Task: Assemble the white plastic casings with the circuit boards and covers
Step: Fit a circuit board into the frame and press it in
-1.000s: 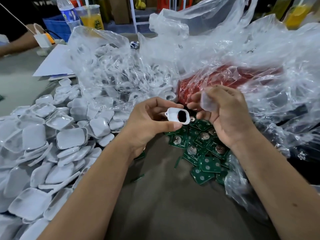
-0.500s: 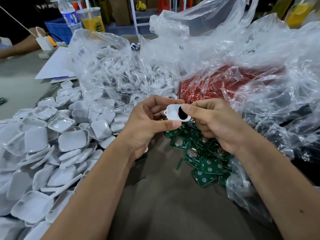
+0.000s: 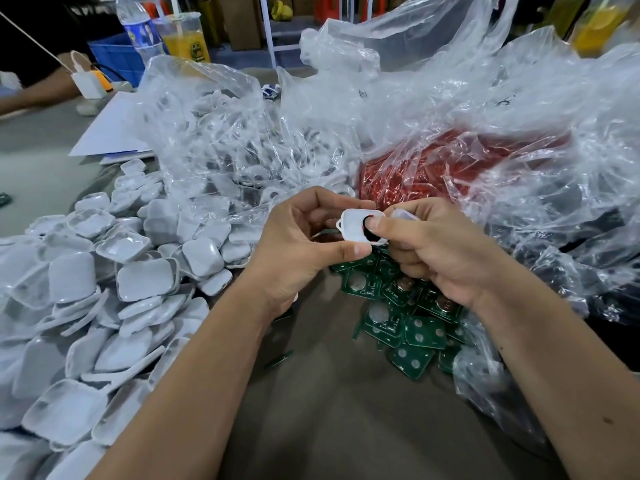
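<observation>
My left hand (image 3: 298, 251) pinches a small white plastic casing (image 3: 353, 225) with a dark round opening, thumb below and fingers above. My right hand (image 3: 436, 251) presses its thumb into that opening, where a bit of red shows. A second pale, translucent piece (image 3: 403, 214) is tucked under the right hand's curled fingers. Below both hands lies a heap of green circuit boards (image 3: 401, 317) with round cells. Several white covers (image 3: 145, 278) are piled to the left.
Clear plastic bags hold more white casings (image 3: 242, 157) and red parts (image 3: 433, 168) behind my hands. Loose plastic film (image 3: 502, 386) lies at the right. A drink cup (image 3: 185, 38), a bottle (image 3: 136, 26) and another person's arm (image 3: 38, 90) are at the far left.
My right hand moved left from beside the casing and put its thumb onto the dark opening. Both hands rose slightly. The left hand's grip stayed the same.
</observation>
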Demonstrator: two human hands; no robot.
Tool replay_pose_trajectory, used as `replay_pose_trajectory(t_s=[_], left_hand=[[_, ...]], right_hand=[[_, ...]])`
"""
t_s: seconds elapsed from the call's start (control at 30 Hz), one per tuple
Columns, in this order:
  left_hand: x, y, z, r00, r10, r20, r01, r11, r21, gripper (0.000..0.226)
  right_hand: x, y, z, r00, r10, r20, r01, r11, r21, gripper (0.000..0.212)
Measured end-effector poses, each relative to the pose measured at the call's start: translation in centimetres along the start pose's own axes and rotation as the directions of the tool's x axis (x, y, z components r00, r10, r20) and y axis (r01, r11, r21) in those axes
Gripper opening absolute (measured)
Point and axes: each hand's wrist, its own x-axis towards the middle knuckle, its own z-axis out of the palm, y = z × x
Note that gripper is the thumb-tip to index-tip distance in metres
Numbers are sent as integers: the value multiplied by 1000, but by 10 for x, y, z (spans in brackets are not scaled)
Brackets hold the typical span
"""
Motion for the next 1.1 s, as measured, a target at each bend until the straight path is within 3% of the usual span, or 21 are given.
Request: replay_pose_trajectory(t_s=[0.07, 0.23, 0.4, 0.67, 0.9, 1.0, 1.1], left_hand=[[0, 3, -1, 999, 32, -10, -29, 981, 192, 44], [-2, 7, 1, 996, 88, -11, -73, 879, 471, 51], [-3, 5, 4, 1000, 25, -9, -17, 864, 504, 56], [0, 0, 2, 998, -45, 48, 10, 826, 564, 46], [-1, 1, 1, 998, -38, 56, -2, 807, 590, 42], [-1, 0, 0, 997, -49, 58, 6, 809, 587, 43], [-2, 0, -1, 997, -41, 59, -3, 797, 604, 44]], right_hand=[[1, 3, 2, 997, -23, -73, 16, 996, -89, 47], [2, 8, 4, 975, -83, -204, 31, 968, -248, 24], [5, 8, 4, 931, -152, -333, 8, 918, -397, 27], [1, 5, 7, 925, -232, -302, -8, 780, -626, 34], [1, 6, 3, 920, -218, -327, 56, 897, -439, 35], [-3, -2, -1, 968, -141, -206, 112, 983, -148, 55], [-3, -6, -4, 998, -38, -46, 45, 983, 176, 79]])
